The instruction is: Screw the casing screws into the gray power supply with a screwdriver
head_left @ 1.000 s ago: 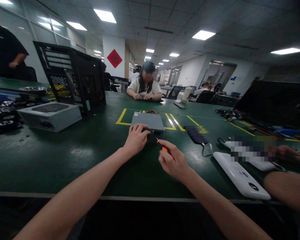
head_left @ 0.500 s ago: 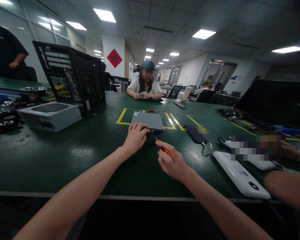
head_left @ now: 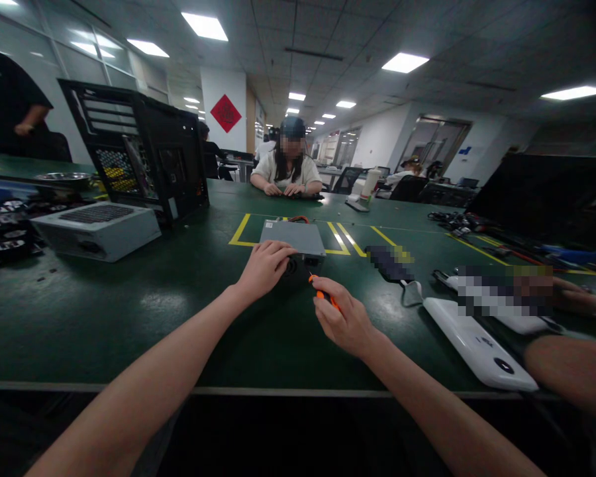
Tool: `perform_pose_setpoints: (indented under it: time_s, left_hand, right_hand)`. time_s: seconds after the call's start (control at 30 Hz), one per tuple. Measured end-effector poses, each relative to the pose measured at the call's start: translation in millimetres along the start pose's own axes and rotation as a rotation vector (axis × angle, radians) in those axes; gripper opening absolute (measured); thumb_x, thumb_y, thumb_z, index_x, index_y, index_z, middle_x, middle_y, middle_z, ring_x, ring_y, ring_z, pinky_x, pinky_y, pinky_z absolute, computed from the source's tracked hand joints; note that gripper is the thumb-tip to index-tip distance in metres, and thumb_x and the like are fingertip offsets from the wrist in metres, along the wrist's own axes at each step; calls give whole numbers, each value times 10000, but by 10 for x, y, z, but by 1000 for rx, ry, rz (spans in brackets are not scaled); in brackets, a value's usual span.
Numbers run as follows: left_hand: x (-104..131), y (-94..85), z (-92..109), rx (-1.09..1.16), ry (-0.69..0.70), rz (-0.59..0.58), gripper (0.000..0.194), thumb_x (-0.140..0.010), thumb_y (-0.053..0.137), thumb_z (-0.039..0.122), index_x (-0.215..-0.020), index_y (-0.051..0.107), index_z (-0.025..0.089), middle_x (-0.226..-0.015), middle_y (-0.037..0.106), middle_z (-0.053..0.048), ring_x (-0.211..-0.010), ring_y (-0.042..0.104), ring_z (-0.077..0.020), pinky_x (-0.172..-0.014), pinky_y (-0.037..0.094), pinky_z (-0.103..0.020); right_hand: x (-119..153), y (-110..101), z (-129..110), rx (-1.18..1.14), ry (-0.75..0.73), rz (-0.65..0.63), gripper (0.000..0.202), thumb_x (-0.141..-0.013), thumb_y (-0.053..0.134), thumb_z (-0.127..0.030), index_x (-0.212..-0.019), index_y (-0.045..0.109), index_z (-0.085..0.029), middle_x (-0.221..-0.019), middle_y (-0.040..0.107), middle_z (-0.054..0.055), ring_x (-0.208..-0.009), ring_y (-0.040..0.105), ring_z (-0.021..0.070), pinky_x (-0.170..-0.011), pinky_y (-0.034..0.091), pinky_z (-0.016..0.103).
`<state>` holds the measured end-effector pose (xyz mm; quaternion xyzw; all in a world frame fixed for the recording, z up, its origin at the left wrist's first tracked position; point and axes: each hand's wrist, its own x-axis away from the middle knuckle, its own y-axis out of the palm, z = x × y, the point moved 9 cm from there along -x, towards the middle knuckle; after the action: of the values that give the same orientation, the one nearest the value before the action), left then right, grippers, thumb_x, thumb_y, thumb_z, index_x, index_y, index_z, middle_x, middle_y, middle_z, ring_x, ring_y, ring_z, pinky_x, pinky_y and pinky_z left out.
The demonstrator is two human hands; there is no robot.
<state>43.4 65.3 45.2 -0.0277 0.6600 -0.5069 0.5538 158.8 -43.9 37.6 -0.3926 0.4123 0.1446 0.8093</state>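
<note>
A flat grey power supply unit (head_left: 298,238) lies on the green table, its cable bundle on the far side. The socket and a round black fan show on its near face. My left hand (head_left: 263,268) grips its near left corner, with the fingers laid over the top edge and the thumb hidden. In my right hand (head_left: 345,318) is a small screwdriver (head_left: 322,293) with an orange and black handle, fingers wrapped round it. Its thin tip points at the near face below the socket; whether it touches cannot be made out.
To the left stand a larger power supply (head_left: 97,232) and a black computer case (head_left: 144,152). On the right lie a white power bank (head_left: 477,344) and a cabled phone-like device (head_left: 390,263). Another person's arm (head_left: 571,371) reaches in there. A person (head_left: 291,159) sits opposite.
My left fingers have straightened along the power supply's top edge, uncovering more of the black fan. The screwdriver stays near the same place, its tip slightly closer to the near face.
</note>
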Motion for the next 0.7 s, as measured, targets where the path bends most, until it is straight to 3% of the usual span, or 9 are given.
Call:
perform_pose_setpoints:
  time_s: [0.13,0.3,0.7]
  left_hand:
    - [17,27,71,-53,48,16,268,-877,447,191,-1121,557,214,-1200,574,-41,-1105,489,-193,-955,340,-373]
    - [9,109,106,-32,70,-11,288,-860,466,174,-1143,517,193,-1222,557,-55,-1139,477,-187,-976,338,-359]
    - [32,108,105,-19,85,-6,171,-873,450,186,-983,580,204,-1210,554,-53,-1129,478,-191,-968,355,-373]
  right_hand:
    - [11,-5,30,31,38,19,311,-774,541,-59,-1026,440,-210,-1184,455,115,-1134,488,222,-791,551,354]
    - [-21,14,-40,-7,-27,-3,254,-800,488,-54,-1005,460,-200,-1164,461,100,-1167,476,216,-814,552,350]
    - [-42,-66,-59,89,-24,46,224,-754,598,-109,-944,538,-211,-1044,556,89,-1066,541,223,-781,546,340]
